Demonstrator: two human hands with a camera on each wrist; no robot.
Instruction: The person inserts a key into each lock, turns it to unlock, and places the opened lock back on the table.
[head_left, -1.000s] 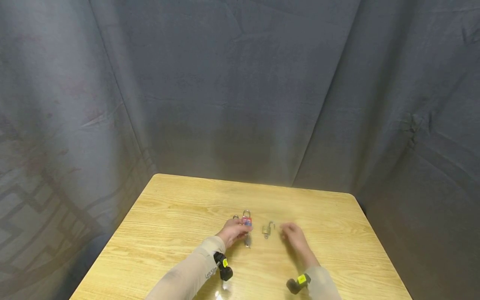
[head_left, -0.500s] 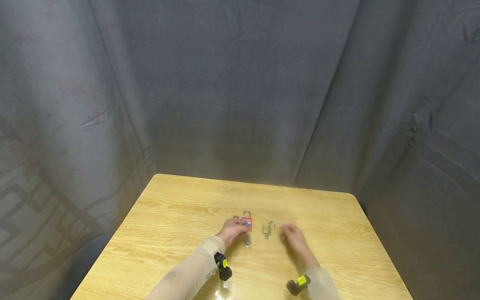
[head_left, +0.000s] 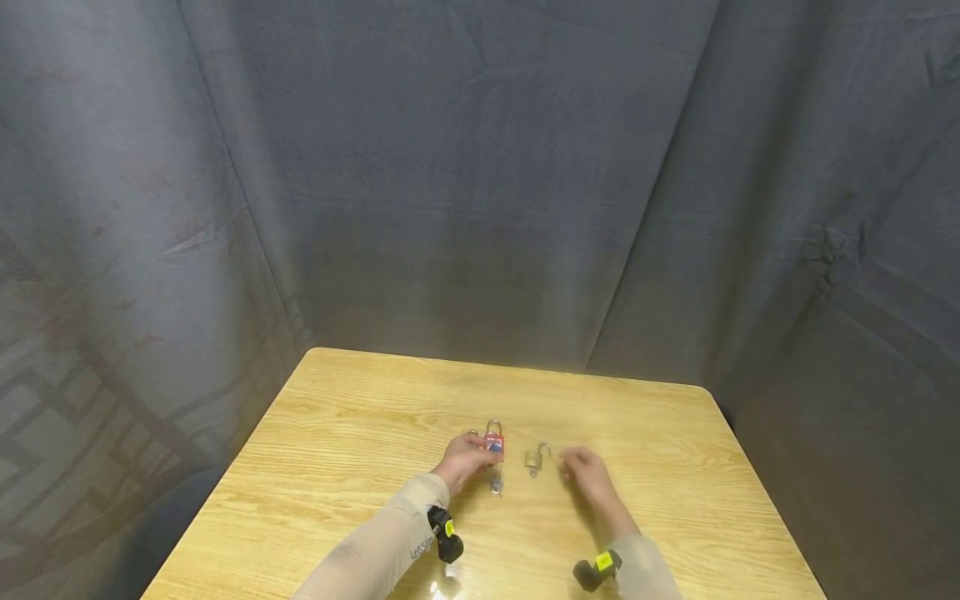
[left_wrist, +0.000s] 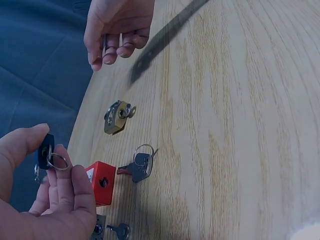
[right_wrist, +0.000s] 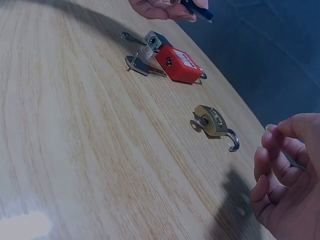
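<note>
Locks laid out mid-table, both hands raised clear of the wood.

Left hand pinches a black-headed key by its ring above the red padlock; right hand, fingers curled round a thin metal piece (too small to identify), hovers beside the brass padlock, shackle open.

You see a light wooden table with a clear grain and rounded far corners. Behind it and on both sides hangs a dark grey cloth backdrop, creased and folded, which reaches down below the table edge. The light is soft, with a small bright reflection on the near tabletop.
</note>
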